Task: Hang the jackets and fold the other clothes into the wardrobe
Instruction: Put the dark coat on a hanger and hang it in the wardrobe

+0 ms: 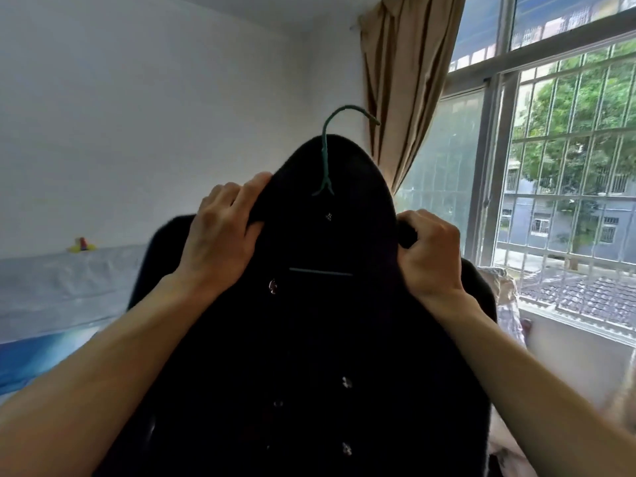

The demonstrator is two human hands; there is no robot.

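Jacket (309, 339) collar — pinched by both hands' fingers (241, 197).

The black jacket (309, 339) fills the centre and bottom of the frame and blocks all that lies behind it. Both forearms close off its lower flanks, and the left hand (220, 232) and right hand (430, 253) grip its shoulders. Open air lies at upper left, in front of the white wall (137, 98), and above the teal hanger hook (344, 113) — the widest way through. At upper right the beige curtain (406, 80) hangs just beside the hook, and the barred window (568, 166) shuts off the right side. At mid left a pale covered surface (69, 287) carrying a small yellow object (81, 246) bounds the room from below. At lower right a shiny bundle (506, 297) crowds the gap between jacket and window sill (568, 327).
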